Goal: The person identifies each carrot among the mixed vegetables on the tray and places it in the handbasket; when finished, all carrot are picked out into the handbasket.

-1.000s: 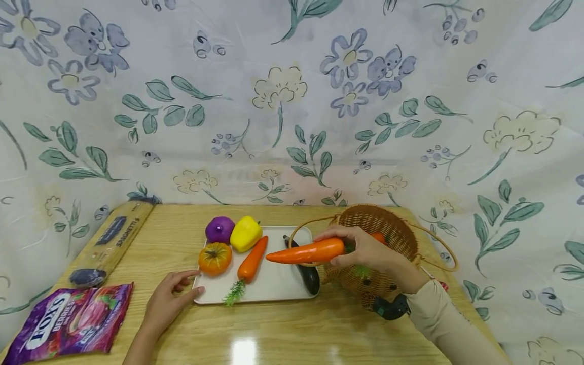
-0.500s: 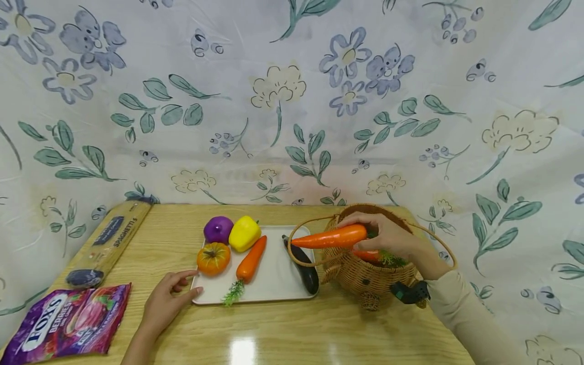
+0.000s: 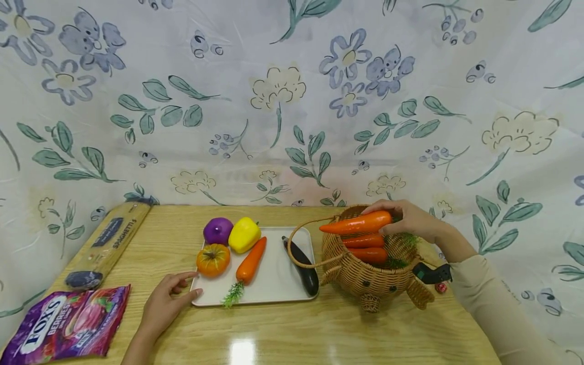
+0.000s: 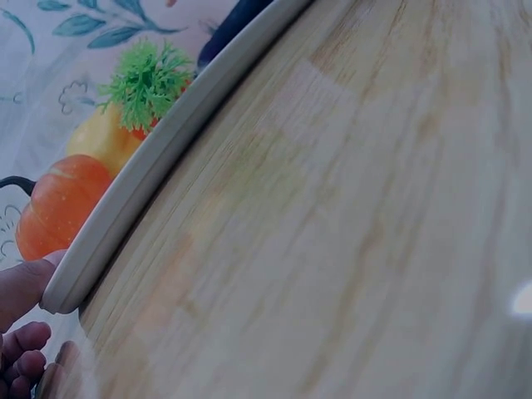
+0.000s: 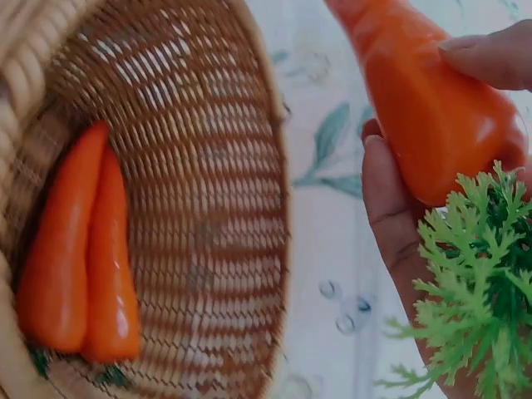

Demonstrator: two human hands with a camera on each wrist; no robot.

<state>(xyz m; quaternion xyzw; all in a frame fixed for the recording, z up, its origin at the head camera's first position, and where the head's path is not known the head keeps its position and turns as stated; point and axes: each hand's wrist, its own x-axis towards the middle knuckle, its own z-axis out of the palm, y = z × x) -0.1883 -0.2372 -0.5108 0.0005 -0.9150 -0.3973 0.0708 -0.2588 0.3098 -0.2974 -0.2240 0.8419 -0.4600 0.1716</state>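
Note:
My right hand [image 3: 408, 220] pinches an orange carrot [image 3: 358, 223] near its leafy end, above the wicker basket [image 3: 360, 276]. In the right wrist view, thumb and fingers lie on either side of this carrot [image 5: 440, 100], its green top hanging below. Two more carrots [image 5: 79, 258] lie side by side inside the basket. My left hand [image 3: 169, 299] rests at the left edge of the white tray [image 3: 278, 291], thumb and forefinger touching its corner. On the tray are a carrot [image 3: 251, 261], an eggplant [image 3: 303, 268], a small pumpkin [image 3: 213, 260], a yellow pepper [image 3: 245, 234] and a purple onion-like vegetable [image 3: 218, 231].
A spaghetti pack [image 3: 109, 241] lies along the table's left side, with a purple Fox's Berries bag [image 3: 75, 319] in front of it. The basket's loop handle [image 3: 292, 243] leans out over the eggplant. A floral cloth [image 3: 274, 101] hangs behind the table.
My right hand has carried the carrot rightward and up from over the tray to above the basket, uncovering the carrots inside. The left hand has stayed at the tray's corner.

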